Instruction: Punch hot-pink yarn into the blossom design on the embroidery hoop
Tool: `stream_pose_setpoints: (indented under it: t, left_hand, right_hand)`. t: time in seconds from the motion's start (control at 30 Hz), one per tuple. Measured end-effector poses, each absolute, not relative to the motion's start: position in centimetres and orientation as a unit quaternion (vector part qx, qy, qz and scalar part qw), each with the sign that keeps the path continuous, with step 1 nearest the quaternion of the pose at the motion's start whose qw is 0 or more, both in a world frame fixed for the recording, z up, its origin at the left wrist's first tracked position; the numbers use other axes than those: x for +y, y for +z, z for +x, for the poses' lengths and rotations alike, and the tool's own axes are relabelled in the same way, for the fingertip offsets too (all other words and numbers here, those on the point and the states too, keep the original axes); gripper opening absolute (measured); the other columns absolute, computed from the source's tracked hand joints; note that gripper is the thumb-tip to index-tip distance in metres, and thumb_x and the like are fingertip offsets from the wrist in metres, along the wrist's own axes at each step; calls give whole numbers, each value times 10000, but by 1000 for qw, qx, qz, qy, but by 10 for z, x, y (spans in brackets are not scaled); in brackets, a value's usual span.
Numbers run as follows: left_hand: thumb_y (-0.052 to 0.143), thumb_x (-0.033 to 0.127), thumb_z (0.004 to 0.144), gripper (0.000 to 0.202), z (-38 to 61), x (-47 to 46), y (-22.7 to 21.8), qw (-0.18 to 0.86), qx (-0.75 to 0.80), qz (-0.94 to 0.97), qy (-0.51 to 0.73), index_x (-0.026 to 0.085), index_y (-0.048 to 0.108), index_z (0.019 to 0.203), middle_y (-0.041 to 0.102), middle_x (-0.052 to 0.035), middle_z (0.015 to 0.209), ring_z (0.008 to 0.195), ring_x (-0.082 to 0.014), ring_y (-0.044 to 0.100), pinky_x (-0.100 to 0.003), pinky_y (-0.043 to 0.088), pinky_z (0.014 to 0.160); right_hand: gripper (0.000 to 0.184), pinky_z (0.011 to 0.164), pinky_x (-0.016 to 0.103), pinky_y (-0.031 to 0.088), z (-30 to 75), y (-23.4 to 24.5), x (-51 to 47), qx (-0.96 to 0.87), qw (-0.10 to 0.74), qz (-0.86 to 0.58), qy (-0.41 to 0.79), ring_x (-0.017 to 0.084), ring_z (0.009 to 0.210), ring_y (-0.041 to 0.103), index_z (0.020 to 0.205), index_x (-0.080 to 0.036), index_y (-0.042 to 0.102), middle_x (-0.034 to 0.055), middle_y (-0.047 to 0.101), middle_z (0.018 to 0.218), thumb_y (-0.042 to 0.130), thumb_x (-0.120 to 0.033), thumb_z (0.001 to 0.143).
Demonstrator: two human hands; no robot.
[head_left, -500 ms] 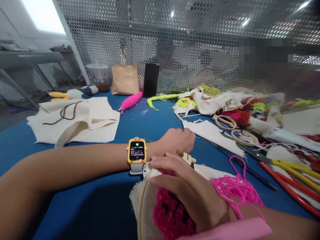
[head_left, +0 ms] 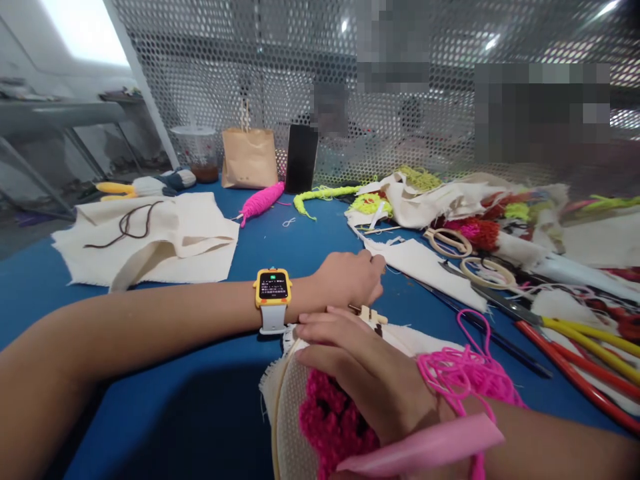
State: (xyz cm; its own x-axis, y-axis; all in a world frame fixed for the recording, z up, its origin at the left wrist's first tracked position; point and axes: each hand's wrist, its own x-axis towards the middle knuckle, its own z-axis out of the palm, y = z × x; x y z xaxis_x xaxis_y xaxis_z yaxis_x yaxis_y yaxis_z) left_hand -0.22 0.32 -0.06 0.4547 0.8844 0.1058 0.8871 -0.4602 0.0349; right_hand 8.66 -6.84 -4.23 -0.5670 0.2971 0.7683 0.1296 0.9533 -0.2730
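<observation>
My left hand (head_left: pixel 350 277) rests on the table beyond the hoop, its fingers curled under and their tips hidden. A yellow-framed watch (head_left: pixel 273 291) is on that wrist. Over an embroidery hoop (head_left: pixel 277 417) of off-white cloth, my right hand (head_left: pixel 370 373) lies with long fingers stretched across the rim. A pink punch needle (head_left: pixel 440 445) is tucked between its thumb and palm; most of the thumb is hidden. Dark pink yarn loops (head_left: pixel 333 423) cover part of the cloth below the fingers. Loose bright pink yarn (head_left: pixel 465 373) is heaped beside the right wrist.
Scissors with yellow handles (head_left: pixel 565 327) and a red-handled tool (head_left: pixel 580 377) lie at the right, near small hoops (head_left: pixel 487 273) and piled scraps. Folded canvas (head_left: pixel 195 227) lies at the left. A paper bag (head_left: pixel 249 160), phone (head_left: pixel 301 160) and drink cup (head_left: pixel 203 157) stand at the back.
My right hand has shifted slightly left and up over the hoop. The punch needle's wide end has swung left and upward. My left hand has moved a little left and up.
</observation>
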Motion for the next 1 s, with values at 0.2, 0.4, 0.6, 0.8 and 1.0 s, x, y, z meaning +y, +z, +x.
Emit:
stream_pose_setpoints:
  t: [0.2, 0.4, 0.6, 0.8, 1.0]
  left_hand:
    - [515, 305, 921, 278, -3, 3, -2, 4, -532, -844, -65, 140, 549, 1143, 639, -71, 1020, 825, -183, 644, -364, 551, 705]
    - [524, 312, 917, 258, -9, 3, -4, -15, -528, -844, -99, 139, 571, 1103, 642, -63, 1002, 849, -188, 639, -388, 540, 750]
    - [535, 309, 912, 218, -24, 10, -6, -77, -548, -819, -152, 140, 607, 1028, 643, -63, 1023, 906, -194, 628, -404, 522, 802]
    - [538, 321, 911, 227, -54, -16, 4, -224, -572, -773, -158, 129, 605, 1012, 648, -49, 961, 802, -167, 638, -353, 542, 717]
    - [515, 383, 914, 281, -66, -74, 16, -341, -554, -734, -194, 121, 615, 915, 633, -14, 831, 696, -147, 618, -303, 527, 631]
  right_hand:
    - [188, 954, 300, 396, 87, -41, -68, -891, 434, -91, 100, 164, 1078, 571, 1021, -225, 523, 37, 645, 995, 391, -347, 963]
    - [540, 945, 435, 392, 99, -10, -72, -938, 295, -65, 172, 266, 1100, 496, 1073, -115, 538, 167, 568, 1083, 338, -581, 888]
    - [457, 797, 405, 410, 101, -3, -74, -940, 294, -52, 164, 256, 912, 493, 951, -110, 585, 149, 553, 978, 552, -511, 734]
    - [159, 532, 259, 348, 117, 9, -101, -944, 238, -73, 218, 128, 554, 430, 805, -164, 560, -10, 539, 643, 631, -289, 738]
    - [95, 555, 210, 423, 136, 18, -116, -927, 200, -69, 308, 113, 619, 553, 814, -158, 554, 23, 631, 745, 594, -240, 841]
